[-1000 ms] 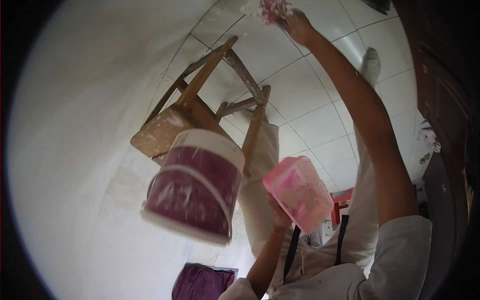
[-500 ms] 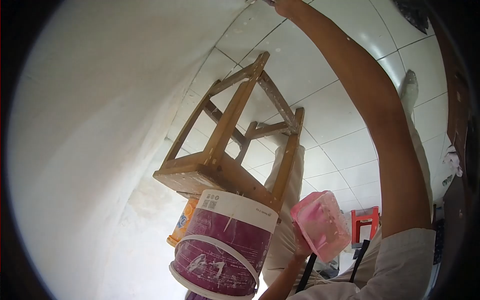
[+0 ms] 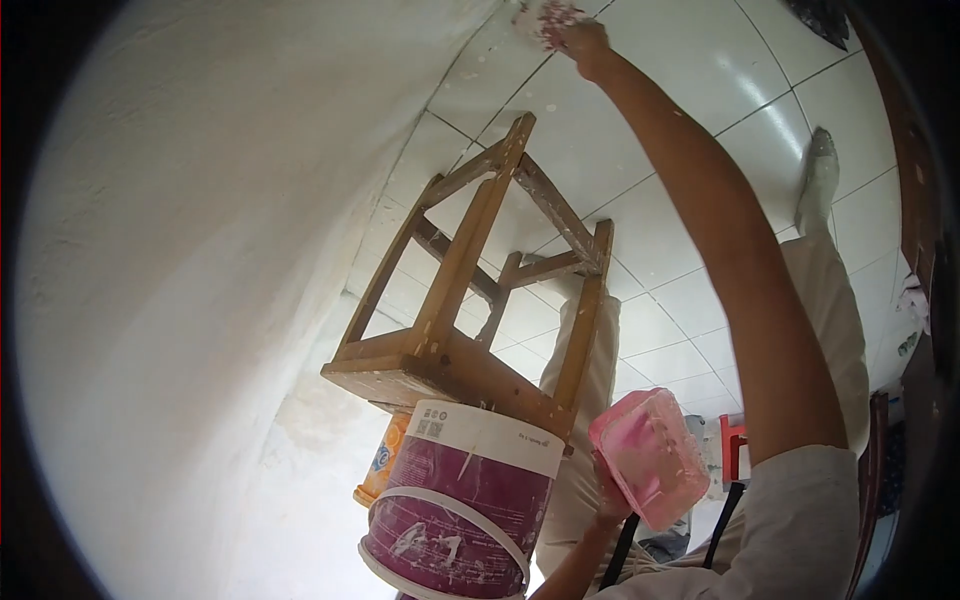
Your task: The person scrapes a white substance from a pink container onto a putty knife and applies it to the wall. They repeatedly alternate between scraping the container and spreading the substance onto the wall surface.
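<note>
My left hand (image 3: 612, 495) grips a pink plastic tub (image 3: 655, 458) from its side; whitish residue smears the tub. At the top of the view, my right hand (image 3: 585, 45) is closed around a speckled pink-and-white thing (image 3: 550, 22), whose kind I cannot make out. That arm reaches up from the lower right, and the hand is near where the wall meets the floor in the picture. Between the wall and my arm, a wooden stool (image 3: 440, 355) appears with its legs pointing up the picture. Against its seat stands a purple paint bucket (image 3: 470, 500) with a white rim and handle, splashed with white.
A pale, patchy wall (image 3: 180, 260) fills the left side. White floor tiles (image 3: 670, 230) carry some paint spots. Beside the bucket shows an orange container (image 3: 383, 460). Part of a red plastic stool (image 3: 733, 447) is behind my right arm. A dark object (image 3: 818, 22) lies at the top right.
My right hand has come down into view from the top edge, showing more of the speckled thing. The stool, bucket and tub sit slightly lower and further right in the picture.
</note>
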